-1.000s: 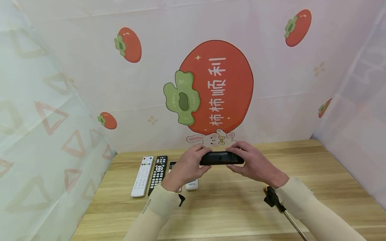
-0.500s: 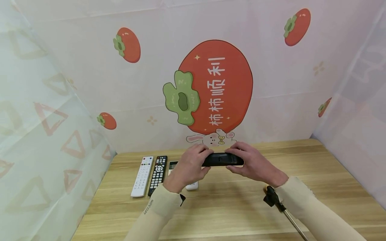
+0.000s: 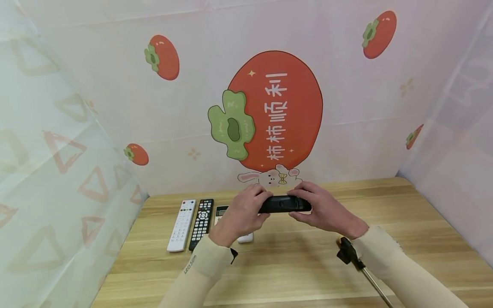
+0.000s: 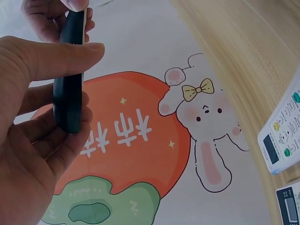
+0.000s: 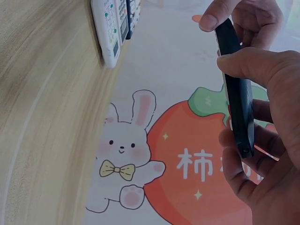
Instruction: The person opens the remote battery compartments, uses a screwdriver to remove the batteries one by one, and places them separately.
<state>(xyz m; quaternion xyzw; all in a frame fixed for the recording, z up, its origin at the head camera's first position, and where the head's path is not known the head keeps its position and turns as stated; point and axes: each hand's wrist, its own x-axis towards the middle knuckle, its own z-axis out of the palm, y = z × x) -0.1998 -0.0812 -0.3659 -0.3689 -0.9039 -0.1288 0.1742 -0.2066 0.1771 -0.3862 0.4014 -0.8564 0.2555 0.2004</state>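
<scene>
A black remote control (image 3: 283,204) is held up sideways above the table, level in the head view, between both hands. My left hand (image 3: 239,216) grips its left end, fingers along the top edge and thumb below. At the other end my right hand (image 3: 321,210) grips it the same way. In the left wrist view the remote's dark body (image 4: 68,101) stands edge-on, with the thumb laid across it. From the right wrist the remote (image 5: 239,103) shows a thin pale face along its left side. The button face is hidden from the head view.
A white remote (image 3: 182,226) and a black remote (image 3: 201,223) lie side by side on the wooden table (image 3: 292,273). Two pale remotes with small screens (image 4: 271,149) (image 4: 291,210) lie beside them, partly behind my left hand. A metal rod with a black clamp (image 3: 348,252) is near my right sleeve.
My left hand has shifted slightly right along the remote, covering more of its left end. The remote has tilted a little; the right hand has barely moved.
</scene>
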